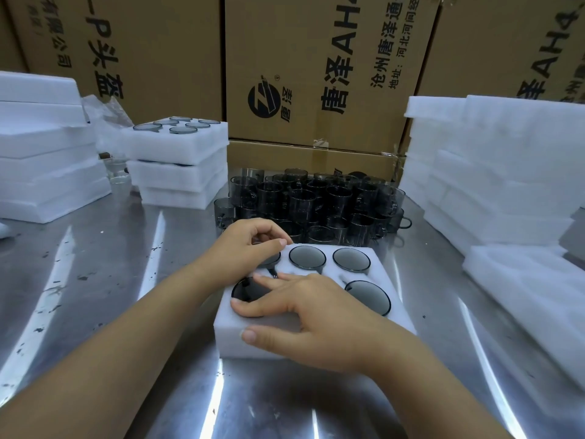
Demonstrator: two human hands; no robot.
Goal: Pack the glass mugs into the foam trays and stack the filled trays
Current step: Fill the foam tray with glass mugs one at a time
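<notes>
A white foam tray [228,340] sits on the steel table in front of me. Smoky glass mugs fill its holes, among them the back-middle mug [307,256], back-right mug [351,259] and front-right mug [368,296]. My left hand [250,245] curls over the back-left mug [270,259], fingertips and thumb pinching its rim. My right hand [310,315] lies flat across the tray's front: straight fingers rest on the front-left mug [245,289], and the thumb presses the tray's front wall. Several loose mugs [316,201] stand clustered just behind the tray.
A stack of filled trays [180,163] stands at the back left. Piles of foam pieces rise at the far left [41,153] and along the right side [493,185]. Brown cartons [316,74] wall off the back of the steel table [110,280].
</notes>
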